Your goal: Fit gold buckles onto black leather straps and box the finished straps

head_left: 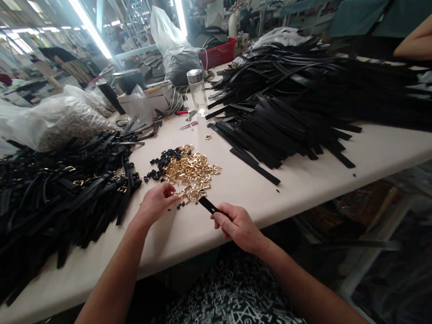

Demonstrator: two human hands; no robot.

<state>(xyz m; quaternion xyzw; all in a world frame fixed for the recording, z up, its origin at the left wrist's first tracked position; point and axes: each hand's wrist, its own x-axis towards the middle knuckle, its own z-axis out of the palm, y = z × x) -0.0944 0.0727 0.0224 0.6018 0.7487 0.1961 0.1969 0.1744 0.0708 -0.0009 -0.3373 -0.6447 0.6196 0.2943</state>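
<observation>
My right hand (238,226) pinches one end of a black strap (208,205) just above the table (311,178) edge. My left hand (156,201) closes its fingertips on a gold buckle (182,194) at the near edge of the buckle pile (193,172).

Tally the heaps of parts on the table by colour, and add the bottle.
Black heaps: 3, loose straps, finished straps, small black loops
Gold heaps: 1, buckles
Clear bottles: 1, bottle
Total: 5
</observation>
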